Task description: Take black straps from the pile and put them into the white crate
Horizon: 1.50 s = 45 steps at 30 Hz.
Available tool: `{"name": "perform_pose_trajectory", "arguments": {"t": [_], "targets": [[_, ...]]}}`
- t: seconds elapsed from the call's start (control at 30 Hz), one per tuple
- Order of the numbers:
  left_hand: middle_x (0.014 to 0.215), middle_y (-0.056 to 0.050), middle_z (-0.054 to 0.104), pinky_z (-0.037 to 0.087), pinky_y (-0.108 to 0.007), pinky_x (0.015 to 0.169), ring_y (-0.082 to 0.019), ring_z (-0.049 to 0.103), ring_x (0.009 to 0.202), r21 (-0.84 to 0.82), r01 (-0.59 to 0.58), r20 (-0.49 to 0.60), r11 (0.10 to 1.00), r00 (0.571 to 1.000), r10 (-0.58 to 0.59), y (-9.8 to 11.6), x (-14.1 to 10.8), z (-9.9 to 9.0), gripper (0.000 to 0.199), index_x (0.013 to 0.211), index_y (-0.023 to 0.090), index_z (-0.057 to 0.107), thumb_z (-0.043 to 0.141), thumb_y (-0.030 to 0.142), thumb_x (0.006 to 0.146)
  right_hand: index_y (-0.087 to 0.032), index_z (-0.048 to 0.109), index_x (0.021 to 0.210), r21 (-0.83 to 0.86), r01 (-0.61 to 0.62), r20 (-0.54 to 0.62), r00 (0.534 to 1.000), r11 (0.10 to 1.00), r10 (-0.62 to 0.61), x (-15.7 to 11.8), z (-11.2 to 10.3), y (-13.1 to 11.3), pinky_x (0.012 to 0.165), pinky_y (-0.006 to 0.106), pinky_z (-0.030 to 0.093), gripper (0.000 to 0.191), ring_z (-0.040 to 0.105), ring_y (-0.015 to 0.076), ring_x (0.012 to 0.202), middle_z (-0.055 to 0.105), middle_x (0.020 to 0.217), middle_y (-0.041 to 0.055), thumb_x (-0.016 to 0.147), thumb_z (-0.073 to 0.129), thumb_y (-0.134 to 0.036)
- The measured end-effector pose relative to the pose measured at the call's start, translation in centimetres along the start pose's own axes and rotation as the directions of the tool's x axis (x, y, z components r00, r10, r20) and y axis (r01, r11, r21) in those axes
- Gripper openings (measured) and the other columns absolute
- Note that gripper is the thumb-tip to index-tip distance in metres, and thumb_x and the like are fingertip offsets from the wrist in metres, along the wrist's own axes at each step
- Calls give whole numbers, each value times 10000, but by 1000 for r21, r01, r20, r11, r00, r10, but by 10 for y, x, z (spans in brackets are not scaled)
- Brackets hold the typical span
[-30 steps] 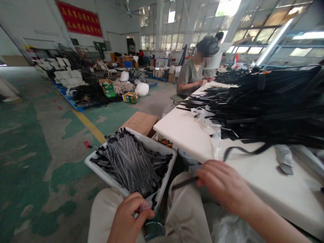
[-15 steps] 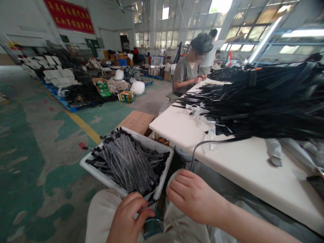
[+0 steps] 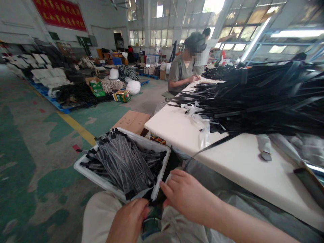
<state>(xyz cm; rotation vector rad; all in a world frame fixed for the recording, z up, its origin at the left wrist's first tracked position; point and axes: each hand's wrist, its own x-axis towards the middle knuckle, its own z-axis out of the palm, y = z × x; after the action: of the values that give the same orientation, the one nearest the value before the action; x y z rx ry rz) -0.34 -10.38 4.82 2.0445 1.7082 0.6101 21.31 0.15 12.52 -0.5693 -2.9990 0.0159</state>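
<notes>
A black strap (image 3: 214,145) runs from the pile on the table over its edge and down to my right hand (image 3: 183,194), whose fingers are wrapped round it. My left hand (image 3: 131,216) pinches a dark strip just below the white bin's near corner, close to my right hand. Between the two hands a short dark length shows; its details are blurred. The white bin (image 3: 97,180) holds many grey and black strips (image 3: 124,158). A large heap of black straps (image 3: 258,98) covers the far part of the white table (image 3: 174,126).
A cardboard box (image 3: 133,121) stands behind the bin. Clear plastic wrap (image 3: 204,135) and a small grey piece (image 3: 265,156) lie on the table. A person in a grey shirt (image 3: 179,72) sits at its far side. Pallets with goods stand at the left back.
My right hand has moved slightly left, nearer my left hand, and its fingers have shifted. The strap over the table edge is straighter. The view has turned a little to the right.
</notes>
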Motion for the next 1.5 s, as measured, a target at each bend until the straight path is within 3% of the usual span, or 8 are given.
{"name": "perform_pose_trajectory", "arguments": {"t": [0.1, 0.27, 0.47, 0.67, 0.87, 1.07, 1.23, 1.5], "targets": [[782, -2, 715, 485, -235, 614, -173, 692, 699, 54, -9, -11, 999, 1000, 9, -2, -2, 1, 190, 922, 226, 642, 475, 135, 933, -173, 624, 820, 37, -59, 35, 998, 998, 58, -6, -1, 11, 800, 376, 389, 166, 613, 199, 711, 692, 760, 36, 966, 597, -246], [700, -6, 679, 431, -261, 568, -183, 655, 645, 131, -107, -10, 986, 994, 109, 11, 4, 15, 249, 745, 220, 571, 449, 17, 822, -171, 604, 841, 133, 83, 52, 995, 988, -91, -3, 7, -8, 749, 358, 391, 130, 605, 190, 728, 695, 808, 22, 951, 597, -240], [710, -11, 703, 444, -265, 581, -184, 686, 651, 153, -59, -5, 986, 998, 61, 6, -1, -1, 261, 787, 212, 605, 422, 55, 888, -169, 627, 815, 170, -133, 115, 987, 976, 115, -16, -1, 6, 889, 378, 375, 155, 634, 189, 747, 704, 783, 36, 950, 575, -225], [684, -15, 693, 410, -266, 555, -182, 659, 626, 127, -144, 77, 981, 988, 135, 24, 6, 9, 236, 717, 206, 581, 474, 21, 817, -170, 634, 841, 185, 13, 181, 982, 983, -47, -7, 3, -17, 704, 358, 372, 55, 632, 208, 710, 711, 790, 44, 890, 612, -182], [739, -29, 721, 463, -288, 630, -207, 705, 698, 199, -72, 55, 977, 997, 63, 7, -1, -2, 284, 790, 193, 619, 414, 20, 885, -170, 646, 810, 143, -254, 223, 950, 957, 219, -21, -18, -3, 717, 361, 382, 137, 656, 232, 743, 713, 775, 55, 924, 584, -212], [722, -26, 705, 449, -298, 618, -210, 685, 684, 146, -134, 82, 980, 989, 123, 22, 6, 2, 256, 744, 198, 600, 452, 39, 880, -174, 655, 829, 181, -59, 254, 967, 982, 11, -13, -14, -17, 605, 342, 309, 86, 655, 215, 703, 724, 798, 41, 903, 612, -185], [725, -26, 700, 441, -300, 614, -208, 683, 685, 152, -80, 51, 985, 996, 73, 15, 2, -5, 288, 767, 203, 602, 404, 75, 933, -183, 639, 788, 171, -272, 221, 947, 947, 232, -27, -19, -7, 626, 335, 319, 155, 659, 211, 697, 712, 751, 39, 928, 572, -196], [725, -21, 672, 433, -287, 654, -190, 651, 702, -18, -104, 60, 994, 993, 105, 18, 17, -6, 337, 745, 208, 578, 351, 186, 993, -185, 640, 804, 223, -228, 224, 958, 948, 178, -20, -18, -7, 582, 316, 288, 127, 656, 191, 663, 719, 753, 28, 921, 589, -182]]}}
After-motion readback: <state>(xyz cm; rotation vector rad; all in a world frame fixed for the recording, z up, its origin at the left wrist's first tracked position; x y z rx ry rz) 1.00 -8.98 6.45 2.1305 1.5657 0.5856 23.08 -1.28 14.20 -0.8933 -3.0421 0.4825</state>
